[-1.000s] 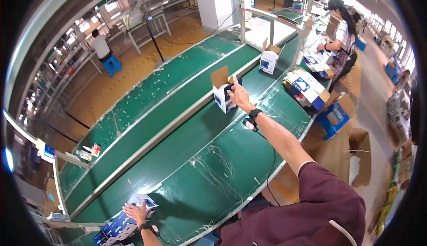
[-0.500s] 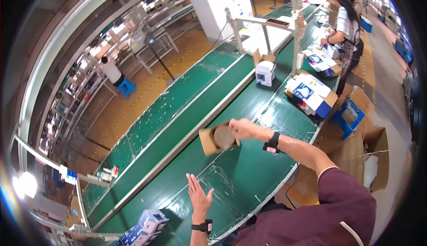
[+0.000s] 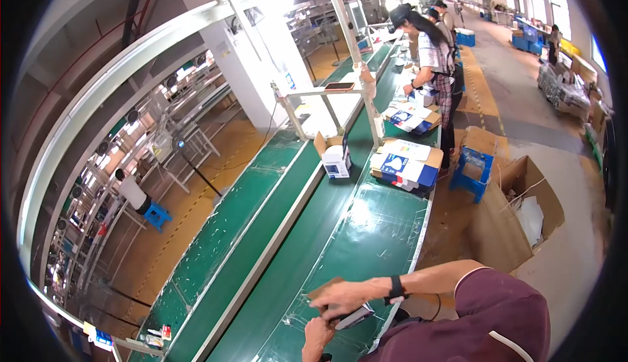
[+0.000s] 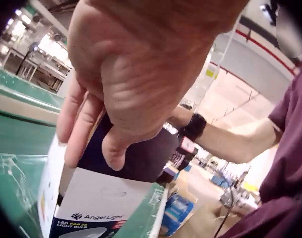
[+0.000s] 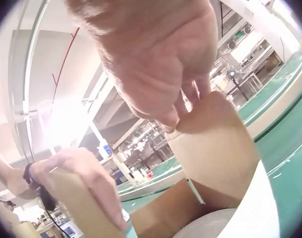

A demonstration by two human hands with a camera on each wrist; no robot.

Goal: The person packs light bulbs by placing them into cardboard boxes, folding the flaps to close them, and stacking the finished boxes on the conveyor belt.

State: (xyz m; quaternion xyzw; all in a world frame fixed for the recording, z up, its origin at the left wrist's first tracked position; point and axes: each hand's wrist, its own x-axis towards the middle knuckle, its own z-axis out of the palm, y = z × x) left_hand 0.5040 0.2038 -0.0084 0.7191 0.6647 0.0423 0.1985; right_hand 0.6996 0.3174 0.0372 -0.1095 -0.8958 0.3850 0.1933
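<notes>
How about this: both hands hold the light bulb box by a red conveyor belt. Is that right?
Not quite. The head view shows the conveyor belt is green, not red. The left hand and right hand do both hold the light bulb box by it.

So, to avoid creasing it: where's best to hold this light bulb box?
Best grip the light bulb box by its side walls, from either side below the flaps, as the left hand does; the brown flap the right hand pinches looks thin and hinged.
</notes>
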